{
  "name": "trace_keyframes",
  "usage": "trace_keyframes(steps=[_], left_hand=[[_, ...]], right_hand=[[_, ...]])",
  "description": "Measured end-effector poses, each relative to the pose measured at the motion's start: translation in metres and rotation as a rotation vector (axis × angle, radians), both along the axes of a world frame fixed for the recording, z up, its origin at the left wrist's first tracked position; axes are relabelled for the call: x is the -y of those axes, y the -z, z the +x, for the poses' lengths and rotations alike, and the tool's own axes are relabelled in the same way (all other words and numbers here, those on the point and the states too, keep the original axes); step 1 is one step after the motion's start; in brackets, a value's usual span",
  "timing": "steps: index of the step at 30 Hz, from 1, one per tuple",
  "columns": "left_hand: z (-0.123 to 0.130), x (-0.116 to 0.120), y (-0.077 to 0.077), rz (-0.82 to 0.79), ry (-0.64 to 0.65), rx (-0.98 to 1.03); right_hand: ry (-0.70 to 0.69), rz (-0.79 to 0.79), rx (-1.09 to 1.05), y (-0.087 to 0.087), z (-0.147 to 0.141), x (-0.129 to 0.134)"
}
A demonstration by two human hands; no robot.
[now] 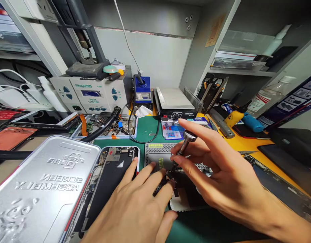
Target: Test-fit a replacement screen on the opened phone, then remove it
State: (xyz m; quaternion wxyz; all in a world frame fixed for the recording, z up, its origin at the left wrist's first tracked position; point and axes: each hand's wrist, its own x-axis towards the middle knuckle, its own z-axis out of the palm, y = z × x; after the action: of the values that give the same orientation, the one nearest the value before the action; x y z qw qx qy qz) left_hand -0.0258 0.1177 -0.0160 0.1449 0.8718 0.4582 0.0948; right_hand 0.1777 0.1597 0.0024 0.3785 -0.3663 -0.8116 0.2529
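My right hand [216,165] grips a small metal screwdriver [184,145], an index finger resting on its cap. The driver is tilted, and its tip points down at the top edge of a phone screen panel [179,199] showing its inner side. My left hand [137,202] lies with fingers stretched out, their tips near the panel's left edge; whether they press on it I cannot tell. Under and beside that hand is an opened phone [112,179] in a tin tray. Behind the panel sits a perforated metal plate [155,148], partly covered by my fingers.
An embossed tin lid [49,182] leans at the left. Farther back are a tray of circuit boards [105,126], a hot-air station [92,92] with a black hose, and a heating plate [175,101]. Another phone part [279,189] lies at the right, near a yellow bottle [232,116].
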Motion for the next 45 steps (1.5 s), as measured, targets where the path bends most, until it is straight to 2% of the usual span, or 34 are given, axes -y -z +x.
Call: trace_keyframes(steps=[4,7,10,14,19,26,29,31,34,37,41,45], left_hand=[[0.002,-0.001,-0.003,-0.049,-0.014,0.001],[0.001,0.001,-0.005,-0.088,-0.031,0.009],[0.000,0.004,-0.005,-0.110,-0.038,0.012],[-0.001,0.005,-0.005,-0.084,-0.013,0.032],[-0.001,0.005,-0.011,-0.018,0.002,0.039],[0.002,0.004,-0.017,-0.138,-0.022,0.032],[0.003,0.003,-0.015,-0.191,-0.028,0.018],[0.004,0.002,-0.013,-0.191,-0.028,0.013],[0.003,0.002,-0.009,-0.177,-0.033,0.017],[0.004,0.002,-0.008,-0.166,-0.026,0.030],[0.005,0.001,-0.012,-0.174,-0.023,-0.003],[0.003,0.001,-0.013,-0.144,-0.015,-0.014]], right_hand=[[0.040,0.095,0.123,0.000,0.000,-0.001],[0.154,0.201,0.260,-0.005,-0.001,-0.005],[0.225,0.222,0.362,-0.015,-0.001,-0.009],[0.189,0.194,0.500,-0.027,0.000,-0.012],[0.134,0.188,0.546,-0.035,0.000,-0.010],[0.033,0.224,0.649,-0.046,-0.008,-0.007],[0.084,0.283,0.703,-0.049,-0.011,-0.005],[0.093,0.302,0.697,-0.048,-0.012,-0.005],[0.029,0.250,0.668,-0.046,-0.011,-0.006],[0.063,0.209,0.611,-0.044,-0.010,-0.007],[0.039,0.082,0.475,-0.041,-0.011,-0.006],[0.082,-0.009,0.321,-0.036,-0.012,-0.003]])
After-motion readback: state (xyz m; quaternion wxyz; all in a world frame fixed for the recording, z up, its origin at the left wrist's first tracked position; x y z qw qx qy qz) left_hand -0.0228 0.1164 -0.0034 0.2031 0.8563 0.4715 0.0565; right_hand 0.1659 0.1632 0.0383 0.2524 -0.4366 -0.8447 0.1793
